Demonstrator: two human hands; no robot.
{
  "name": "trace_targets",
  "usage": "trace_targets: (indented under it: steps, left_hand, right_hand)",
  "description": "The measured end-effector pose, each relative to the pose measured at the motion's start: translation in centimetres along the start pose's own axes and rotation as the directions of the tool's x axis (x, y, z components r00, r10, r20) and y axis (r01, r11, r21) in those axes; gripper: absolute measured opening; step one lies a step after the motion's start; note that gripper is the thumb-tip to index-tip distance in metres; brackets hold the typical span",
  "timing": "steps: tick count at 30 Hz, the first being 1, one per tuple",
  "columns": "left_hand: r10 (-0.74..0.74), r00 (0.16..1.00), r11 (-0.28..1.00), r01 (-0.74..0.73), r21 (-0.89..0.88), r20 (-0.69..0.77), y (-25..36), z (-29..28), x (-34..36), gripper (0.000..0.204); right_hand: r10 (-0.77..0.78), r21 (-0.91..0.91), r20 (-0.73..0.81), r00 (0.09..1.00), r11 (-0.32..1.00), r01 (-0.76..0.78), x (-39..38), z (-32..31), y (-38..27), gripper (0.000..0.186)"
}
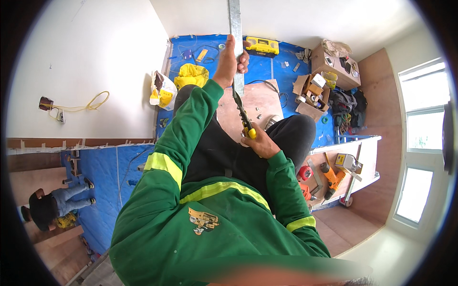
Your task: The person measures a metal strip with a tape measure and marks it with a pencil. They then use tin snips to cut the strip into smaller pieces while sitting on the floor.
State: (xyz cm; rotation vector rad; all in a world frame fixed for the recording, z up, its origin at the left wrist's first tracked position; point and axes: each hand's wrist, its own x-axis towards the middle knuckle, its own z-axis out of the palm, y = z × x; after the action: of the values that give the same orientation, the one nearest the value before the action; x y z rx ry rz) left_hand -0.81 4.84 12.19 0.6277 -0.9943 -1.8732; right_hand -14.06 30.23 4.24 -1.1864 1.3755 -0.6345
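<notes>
My left hand (230, 66) grips a long galvanized metal strip (235, 21), held upright in front of me, its upper part running out past the top of the picture. Closed round the yellow handles of a pair of tin snips (243, 114) is my right hand (261, 142). The dark jaws of the snips meet the strip's lower end; whether they bite into it I cannot tell. Below both hands lies a plywood board (229, 117) with small scraps on it, between my knees.
Blue sheeting (288, 52) covers the floor. Around it are a yellow toolbox (261, 45), a yellow bag (192, 75), a cardboard box (301, 88) of supplies and a black bag (344, 106). An orange drill (332, 178) rests on a bench at right. Another person (47, 207) bends over at lower left.
</notes>
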Motion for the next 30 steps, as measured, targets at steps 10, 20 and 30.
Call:
trace_targets:
  steps: [10,20,30]
  left_hand:
    - [-0.037,0.999,0.999,0.037,-0.009,0.024,-0.4,0.0,-0.1,0.079]
    - [-0.052,0.998,0.998,0.052,0.020,0.017,-1.2,-0.3,-0.2,0.079]
    - [0.011,0.996,1.000,-0.009,-0.030,0.092,-0.4,1.6,0.1,0.082]
  right_hand:
    - [-0.047,-0.088,-0.024,0.999,0.995,0.045,-0.6,-0.3,-0.1,0.051]
    - [0.020,-0.169,-0.037,0.999,0.985,-0.027,-0.3,-0.8,0.7,0.046]
    - [0.047,-0.066,-0.076,0.996,0.996,-0.052,0.0,-2.1,1.0,0.051]
